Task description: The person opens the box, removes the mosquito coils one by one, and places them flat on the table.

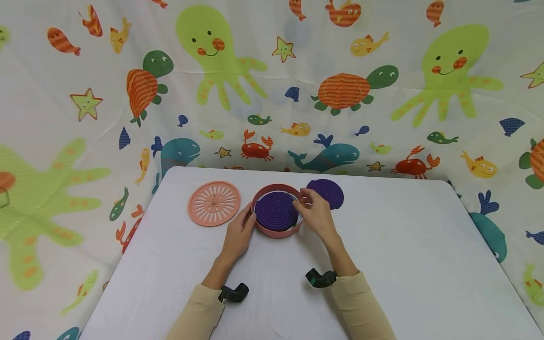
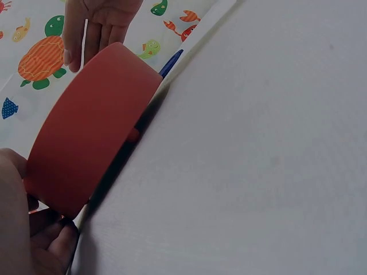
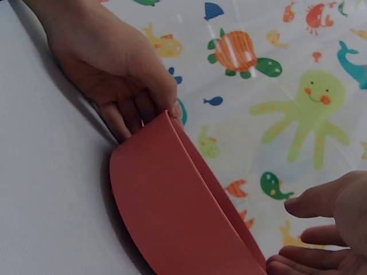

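A round salmon-pink case (image 1: 277,233) stands on the white table, with a dark purple mosquito coil (image 1: 276,211) inside its rim. My left hand (image 1: 239,234) grips the case's left side, thumb at the rim; the left wrist view shows fingers (image 2: 54,243) at its lower edge. Over the right rim is my right hand (image 1: 316,212), fingers loosely bent near the coil. In the right wrist view that hand (image 3: 338,229) has its thumb and fingers apart, nothing visible between them. The case wall (image 3: 172,200) hides the coil in both wrist views.
A slotted round pink lid (image 1: 207,208) lies left of the case. Another purple coil (image 1: 329,191) lies at the back right, behind the right hand. A patterned sea-animal curtain (image 1: 272,137) hangs at the table's (image 1: 416,245) far edge. Both wrists carry black devices (image 1: 233,293).
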A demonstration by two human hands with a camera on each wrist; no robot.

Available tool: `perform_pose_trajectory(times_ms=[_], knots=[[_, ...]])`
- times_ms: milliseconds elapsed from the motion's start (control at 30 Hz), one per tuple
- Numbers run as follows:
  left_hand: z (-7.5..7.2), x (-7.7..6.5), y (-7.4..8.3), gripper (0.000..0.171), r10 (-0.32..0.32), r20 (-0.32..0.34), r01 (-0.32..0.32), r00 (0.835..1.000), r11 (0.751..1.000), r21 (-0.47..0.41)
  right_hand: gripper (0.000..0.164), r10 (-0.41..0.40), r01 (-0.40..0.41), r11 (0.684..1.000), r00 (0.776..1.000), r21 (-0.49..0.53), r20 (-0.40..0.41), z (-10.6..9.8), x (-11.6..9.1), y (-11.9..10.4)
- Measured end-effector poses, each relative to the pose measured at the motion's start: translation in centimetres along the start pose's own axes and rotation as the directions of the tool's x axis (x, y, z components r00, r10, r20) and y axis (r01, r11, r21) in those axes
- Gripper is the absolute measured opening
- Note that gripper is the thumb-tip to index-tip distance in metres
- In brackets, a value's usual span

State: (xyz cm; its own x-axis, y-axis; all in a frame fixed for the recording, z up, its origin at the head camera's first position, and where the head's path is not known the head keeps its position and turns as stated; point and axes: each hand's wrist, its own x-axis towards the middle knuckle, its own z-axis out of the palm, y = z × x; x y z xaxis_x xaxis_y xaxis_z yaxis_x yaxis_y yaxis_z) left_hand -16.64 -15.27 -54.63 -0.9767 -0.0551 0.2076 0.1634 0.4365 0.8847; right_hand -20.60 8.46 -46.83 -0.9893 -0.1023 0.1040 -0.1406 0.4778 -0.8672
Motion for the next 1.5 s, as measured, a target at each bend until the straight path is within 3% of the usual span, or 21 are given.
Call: perform_pose_trajectory(times_ms=[467, 1000, 1500], knots=[[0.0, 0.2, -0.1, 0.052, -0.008, 0.007, 0.008, 1.0, 1.0, -0.009, 0.05, -0.014, 0.015, 0.999, 1.0, -0.041, 0.022, 0.8, -0.1, -0.2], [0.0, 0.3, -0.4, 0.051, 0.026, -0.013, -0.026, 1.0, 1.0, -0.013, 0.055, -0.038, 0.051, 0.97, 0.997, -0.238, 0.06, 1.6, 0.1, -1.1], [0.0, 0.1, -0.2, 0.051, -0.009, -0.001, 0.009, 1.0, 1.0, -0.002, 0.059, 0.05, -0.009, 0.953, 0.99, -0.302, 0.128, 2.3, 0.6, -1.9]])
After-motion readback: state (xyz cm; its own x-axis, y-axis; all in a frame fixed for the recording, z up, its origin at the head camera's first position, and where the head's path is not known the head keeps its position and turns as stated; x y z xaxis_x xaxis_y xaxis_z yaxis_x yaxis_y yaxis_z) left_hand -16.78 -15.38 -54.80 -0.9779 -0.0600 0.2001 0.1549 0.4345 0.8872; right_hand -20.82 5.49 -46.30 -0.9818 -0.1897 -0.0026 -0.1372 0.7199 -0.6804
